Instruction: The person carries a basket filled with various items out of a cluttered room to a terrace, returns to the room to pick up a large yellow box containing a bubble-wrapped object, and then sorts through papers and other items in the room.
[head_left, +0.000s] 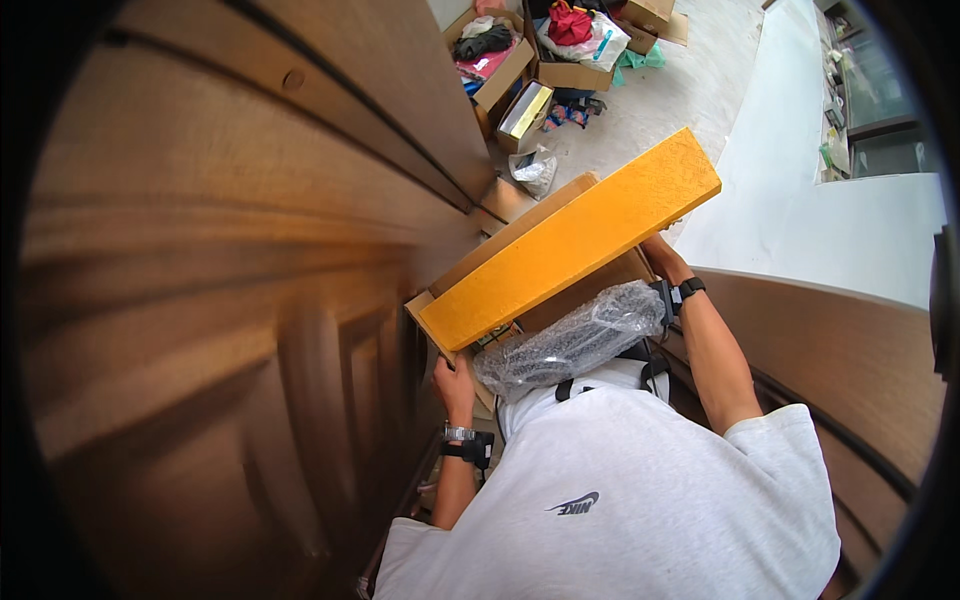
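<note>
A cardboard box (517, 225) is held at waist height before me, tilted in the view. My left hand (454, 384) grips its near left edge. My right hand (661, 255) is at its far right end, with the fingers partly hidden behind the box. A long yellow-orange box or block (570, 240) lies across the carton and sticks out past its right end. Closer to my body, a bundle in clear bubble wrap (574, 337) rests in or on the carton. Other contents show only slightly between the two.
A brown wooden door (225, 300) stands close on my left, a brown panel (817, 322) on my right. On the floor ahead are open cartons (574, 75) with bags and cloth, and a plastic bag (534, 171). A white wall or ledge (795, 210) runs at the right.
</note>
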